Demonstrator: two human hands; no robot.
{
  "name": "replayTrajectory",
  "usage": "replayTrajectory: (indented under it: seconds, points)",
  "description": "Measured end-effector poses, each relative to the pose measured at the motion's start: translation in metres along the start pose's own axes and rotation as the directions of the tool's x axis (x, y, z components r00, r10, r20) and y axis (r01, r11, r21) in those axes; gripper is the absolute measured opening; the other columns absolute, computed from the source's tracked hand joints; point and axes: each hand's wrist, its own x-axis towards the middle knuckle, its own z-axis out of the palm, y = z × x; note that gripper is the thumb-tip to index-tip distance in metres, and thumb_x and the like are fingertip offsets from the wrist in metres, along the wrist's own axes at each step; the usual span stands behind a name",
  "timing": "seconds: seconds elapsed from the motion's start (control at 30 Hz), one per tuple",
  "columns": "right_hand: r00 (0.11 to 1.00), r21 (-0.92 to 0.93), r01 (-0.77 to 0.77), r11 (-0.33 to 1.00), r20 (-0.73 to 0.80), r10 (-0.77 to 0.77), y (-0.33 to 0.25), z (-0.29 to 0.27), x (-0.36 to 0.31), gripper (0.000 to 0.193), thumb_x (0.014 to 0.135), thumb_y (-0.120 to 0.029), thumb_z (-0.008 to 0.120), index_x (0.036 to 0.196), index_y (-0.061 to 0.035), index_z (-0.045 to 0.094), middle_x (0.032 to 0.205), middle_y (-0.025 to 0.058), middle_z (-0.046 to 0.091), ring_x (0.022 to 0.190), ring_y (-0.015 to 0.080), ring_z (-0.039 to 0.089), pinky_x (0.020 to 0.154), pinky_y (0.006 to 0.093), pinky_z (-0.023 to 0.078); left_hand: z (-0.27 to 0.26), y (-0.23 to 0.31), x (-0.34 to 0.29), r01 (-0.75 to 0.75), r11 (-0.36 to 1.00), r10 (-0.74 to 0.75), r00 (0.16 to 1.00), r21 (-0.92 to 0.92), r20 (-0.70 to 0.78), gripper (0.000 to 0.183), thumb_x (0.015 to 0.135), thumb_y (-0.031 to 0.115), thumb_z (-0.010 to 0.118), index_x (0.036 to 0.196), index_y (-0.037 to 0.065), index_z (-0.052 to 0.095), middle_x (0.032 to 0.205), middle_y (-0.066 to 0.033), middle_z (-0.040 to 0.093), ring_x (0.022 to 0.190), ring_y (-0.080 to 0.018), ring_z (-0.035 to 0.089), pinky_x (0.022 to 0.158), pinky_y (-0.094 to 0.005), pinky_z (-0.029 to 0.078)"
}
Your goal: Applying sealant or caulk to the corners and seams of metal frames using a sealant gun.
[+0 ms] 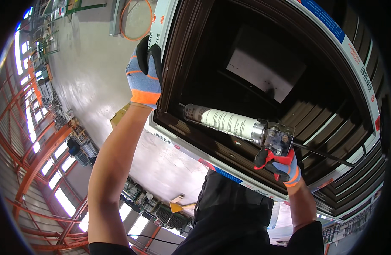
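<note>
My right hand (282,167), in a blue and orange work glove with dark fingers, is closed around the red handle of a caulking gun (277,140). The gun carries a sealant tube (227,123) with a pale label, its nozzle pointing left toward the inner corner of a dark brown metal frame (172,68). Whether the nozzle tip touches the frame is too dark to tell. On the frame's left side, my left hand (145,72) grips the outer edge, which is wrapped in white printed film (163,27). Its fingertips are partly hidden.
Behind the gun is the frame's dark opening, with a pale rectangular patch (263,70). More dark frame profiles (357,182) lie at right. An orange hose loop (136,21) is on the floor beyond my left hand. A yellow object (176,207) lies low down, near my legs.
</note>
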Motion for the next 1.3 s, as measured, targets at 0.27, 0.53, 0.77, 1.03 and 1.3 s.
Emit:
replayTrajectory:
  seconds: [0.27, 0.53, 0.77, 1.03, 1.3]
  points:
    - [0.994, -0.153, -0.104, 0.983, -0.049, 0.098, -0.009, -0.007, -0.005, 0.066, 0.075, -0.014, 0.076, 0.130, 0.0067, 0.047, 0.092, 0.0164, 0.068, 0.077, 0.0221, 0.068, 0.074, 0.0358, 0.055, 0.000, -0.006, -0.003, 0.003, 0.999, -0.002, 1.000, 0.035, -0.012, 0.033, 0.099, 0.026, 0.054, 0.118, -0.001, 0.062, 0.088, -0.0125, 0.066, 0.077, -0.0196, 0.057, 0.075, -0.0338, 0.048]
    - [0.987, -0.172, -0.111, 0.979, 0.095, 0.128, -0.029, 0.005, -0.013, 0.068, 0.070, -0.015, 0.072, 0.130, 0.0096, 0.051, 0.120, 0.0186, 0.064, 0.113, 0.0354, 0.062, 0.105, 0.0426, 0.038, 0.003, -0.018, -0.002, 0.104, 0.981, -0.109, 0.994, -0.165, -0.021, 0.029, 0.099, 0.011, 0.048, 0.122, -0.002, 0.060, 0.104, -0.0107, 0.067, 0.094, -0.0174, 0.060, 0.087, -0.0310, 0.047]
    - [0.993, -0.183, 0.114, 0.976, -0.012, -0.118, -0.025, 0.023, -0.064, 0.072, 0.073, -0.007, 0.072, 0.138, 0.0058, 0.044, 0.128, 0.0201, 0.060, 0.122, 0.0304, 0.055, 0.108, 0.0416, 0.036, -0.004, 0.000, -0.003, 0.059, 0.996, -0.061, 0.998, 0.072, 0.027, 0.033, 0.100, 0.028, 0.048, 0.124, 0.007, 0.058, 0.106, -0.0207, 0.064, 0.099, -0.0405, 0.060, 0.088, -0.0449, 0.047]
    - [0.609, -0.427, 0.706, 0.565, -0.043, -0.792, 0.029, 0.049, -0.063, 0.067, 0.075, -0.005, 0.073, 0.135, 0.0030, 0.045, 0.131, 0.0213, 0.056, 0.120, 0.0351, 0.056, 0.104, 0.0475, 0.041, -0.007, 0.004, -0.003, 0.058, 0.954, -0.086, 0.993, 0.293, 0.082, 0.041, 0.095, 0.030, 0.054, 0.129, 0.008, 0.053, 0.120, -0.0177, 0.062, 0.110, -0.0376, 0.058, 0.094, -0.0441, 0.046]
    - [0.386, -0.355, 0.852, 0.384, -0.069, -0.920, 0.047, 0.106, 0.017, 0.041, 0.080, -0.010, 0.064, 0.116, 0.0037, 0.052, 0.108, 0.0192, 0.060, 0.104, 0.0386, 0.061, 0.096, 0.0588, 0.045, -0.012, 0.010, -0.003, 0.013, 0.954, -0.047, 0.993, 0.299, 0.108, 0.045, 0.095, 0.037, 0.053, 0.128, 0.006, 0.054, 0.118, -0.0193, 0.062, 0.107, -0.0400, 0.058, 0.092, -0.0451, 0.046]
